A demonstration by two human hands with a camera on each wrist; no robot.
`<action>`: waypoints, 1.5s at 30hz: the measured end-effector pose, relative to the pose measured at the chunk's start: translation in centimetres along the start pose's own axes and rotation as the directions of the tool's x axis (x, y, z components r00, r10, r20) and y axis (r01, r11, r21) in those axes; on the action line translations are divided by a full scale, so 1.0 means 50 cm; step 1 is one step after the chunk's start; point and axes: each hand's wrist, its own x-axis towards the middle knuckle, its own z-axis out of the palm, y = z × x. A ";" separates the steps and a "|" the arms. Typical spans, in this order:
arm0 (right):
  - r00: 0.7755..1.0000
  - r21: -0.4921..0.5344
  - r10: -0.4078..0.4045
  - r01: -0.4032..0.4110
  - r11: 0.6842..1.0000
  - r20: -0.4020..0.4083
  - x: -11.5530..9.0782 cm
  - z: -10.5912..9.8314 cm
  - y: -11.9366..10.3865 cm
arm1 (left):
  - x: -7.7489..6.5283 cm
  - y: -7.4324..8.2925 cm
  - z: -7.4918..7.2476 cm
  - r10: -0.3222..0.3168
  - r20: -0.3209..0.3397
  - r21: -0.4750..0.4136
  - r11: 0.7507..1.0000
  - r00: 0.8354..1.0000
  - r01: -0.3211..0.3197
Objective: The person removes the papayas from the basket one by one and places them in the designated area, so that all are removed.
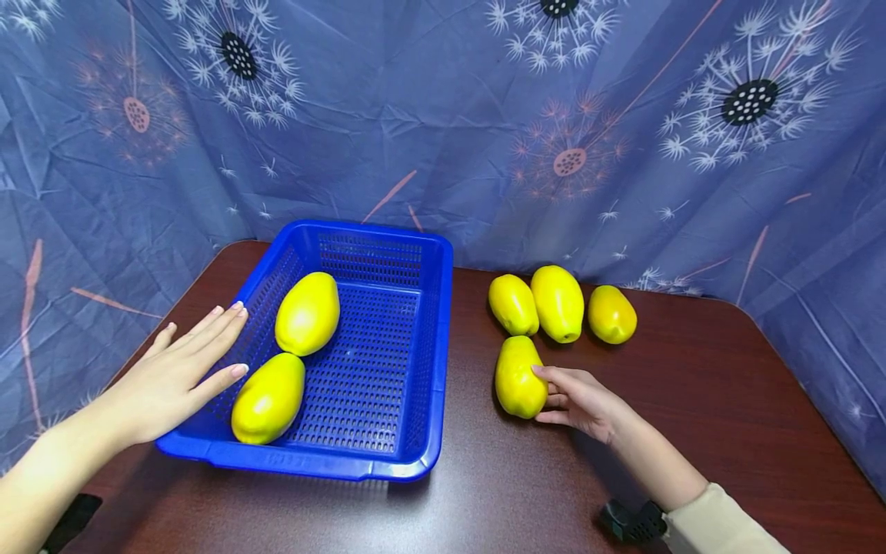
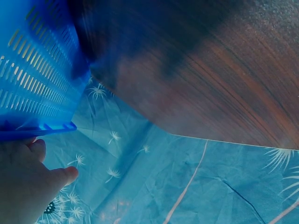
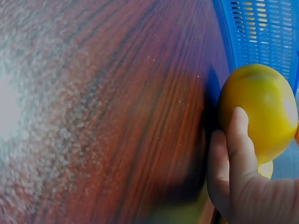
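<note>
My right hand (image 1: 584, 400) is at the right side of a yellow papaya (image 1: 519, 381) on the table, its fingers curled against the skin. In the right wrist view, fingers (image 3: 240, 149) press on the same papaya. My left hand (image 1: 183, 369) lies over the left rim of a blue plastic basket (image 1: 446, 331), fingers extended. Two papayas lie inside the basket's left part: one farther back (image 1: 308, 314), one nearer (image 1: 268, 398). The left wrist view shows the basket's slotted outer wall (image 2: 37, 79) above part of my left hand (image 2: 28, 177).
Behind the touched papaya lie three more: a left one (image 1: 514, 305), a middle one (image 1: 557, 304) and a right one (image 1: 612, 315). The dark brown table (image 1: 727, 400) ends at a blue dandelion-print curtain (image 1: 450, 138).
</note>
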 end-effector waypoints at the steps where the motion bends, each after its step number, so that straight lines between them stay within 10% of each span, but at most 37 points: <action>1: 1.000 -0.004 -0.003 0.003 1.000 0.006 0.000 -0.001 0.000 | 0.000 0.000 0.000 0.000 0.000 -0.001 1.000 1.000 0.000; 45: 0.991 -0.090 -0.041 0.030 0.996 -0.129 -0.034 -0.046 -0.026 | 0.000 0.001 0.000 -0.009 0.006 -0.008 1.000 1.000 0.009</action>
